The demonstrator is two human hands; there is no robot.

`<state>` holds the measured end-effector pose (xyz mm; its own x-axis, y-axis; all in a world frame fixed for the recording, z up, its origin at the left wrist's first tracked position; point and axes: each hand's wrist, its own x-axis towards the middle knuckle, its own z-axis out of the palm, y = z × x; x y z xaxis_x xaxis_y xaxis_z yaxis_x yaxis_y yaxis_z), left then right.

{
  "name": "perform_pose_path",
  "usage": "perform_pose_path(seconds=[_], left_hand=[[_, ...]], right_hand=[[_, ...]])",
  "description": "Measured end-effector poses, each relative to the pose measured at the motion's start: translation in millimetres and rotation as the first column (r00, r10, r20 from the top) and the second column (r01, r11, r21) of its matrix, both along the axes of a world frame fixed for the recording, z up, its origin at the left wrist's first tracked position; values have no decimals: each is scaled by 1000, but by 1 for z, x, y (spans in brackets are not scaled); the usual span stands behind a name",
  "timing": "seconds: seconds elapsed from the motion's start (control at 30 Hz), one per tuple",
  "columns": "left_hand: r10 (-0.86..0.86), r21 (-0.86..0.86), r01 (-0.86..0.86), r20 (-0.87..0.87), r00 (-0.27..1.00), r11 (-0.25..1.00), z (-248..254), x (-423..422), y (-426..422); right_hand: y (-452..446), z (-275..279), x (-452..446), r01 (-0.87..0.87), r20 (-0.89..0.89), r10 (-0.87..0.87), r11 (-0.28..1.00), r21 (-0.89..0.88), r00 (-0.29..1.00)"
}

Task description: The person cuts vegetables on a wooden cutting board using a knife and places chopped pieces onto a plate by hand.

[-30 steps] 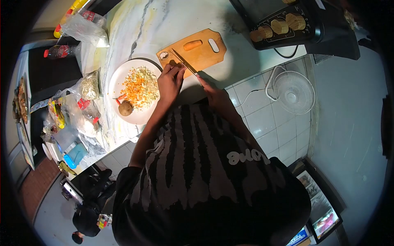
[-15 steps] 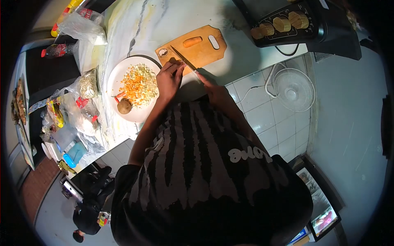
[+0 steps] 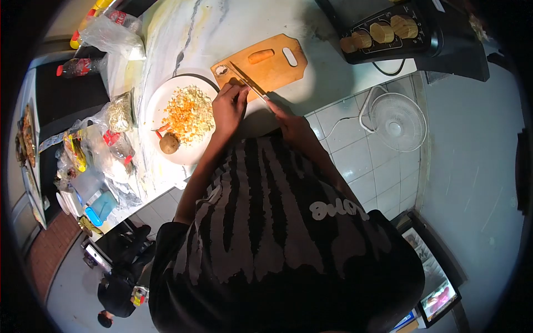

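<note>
My right hand (image 3: 285, 115) is closed round the handle of a knife (image 3: 249, 82), whose blade lies slantwise over the wooden cutting board (image 3: 287, 76). Beside the blade, my left hand (image 3: 229, 106) is closed at the board's near edge, fingers pressed together; what they hold, if anything, is hidden. A carrot piece (image 3: 261, 56) lies further up the board. In its left corner is a small whitish round piece (image 3: 221, 70) of unclear kind. Left of my hand stands a white plate (image 3: 161, 99) with diced orange and pale vegetables (image 3: 189, 114), a whole brown potato (image 3: 169, 144) and small red pieces.
Plastic bags (image 3: 114, 39), bottles (image 3: 82, 67) and a blue-lidded container (image 3: 100, 209) crowd the left side. A black appliance (image 3: 411, 36) stands at upper right. On the tiled floor is a white fan (image 3: 394, 122). Another person (image 3: 119, 294) is at lower left.
Hardly anything differs. My hands and the knife stay in nearly the same place, with only a tiny shift of the blade and the whole view.
</note>
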<state>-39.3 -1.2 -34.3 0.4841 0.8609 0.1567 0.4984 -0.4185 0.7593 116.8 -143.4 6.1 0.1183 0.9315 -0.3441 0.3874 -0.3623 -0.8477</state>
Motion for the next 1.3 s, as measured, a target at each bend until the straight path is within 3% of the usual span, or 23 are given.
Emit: perform_pose_path(seconds=[0.33,0.4,0.53,0.6,0.63,0.7,0.8,1.03,1.1,1.2,1.3], left_hand=[[-18,-65,15,-40,999,998,10,1,4],[-29,-71,25,-66,997,997,10,0,4],[-46,-66,43,-52,998,997,13,1,7],[-55,-69,51,-64,996,996,13,2,7],[-55,-58,52,-51,997,997,12,2,7],[-53,-40,52,-31,998,998,10,3,9],[-35,-94,31,-43,998,995,10,3,8],[-52,-86,49,-32,998,995,9,2,8],[-56,-76,54,-30,998,996,9,1,8],[-41,-89,39,-16,999,995,9,2,8],[-33,-93,32,-7,999,995,10,2,7]], right_hand=[[-1,-5,-2,15,-5,-15,997,76,1000],[-2,-16,-5,29,96,-49,979,204,994],[0,-5,-2,-4,60,-4,992,126,998],[6,8,-2,-54,108,73,984,-169,991],[4,5,-1,-52,112,72,985,-166,991],[0,-6,0,-11,0,11,999,41,1000],[-4,-15,-2,2,-26,1,990,140,1000],[0,0,2,18,-52,-14,997,72,999],[3,4,2,5,34,-5,1000,-11,999],[6,9,4,-18,-6,17,994,-108,1000],[2,0,2,-6,-14,6,1000,11,1000]])
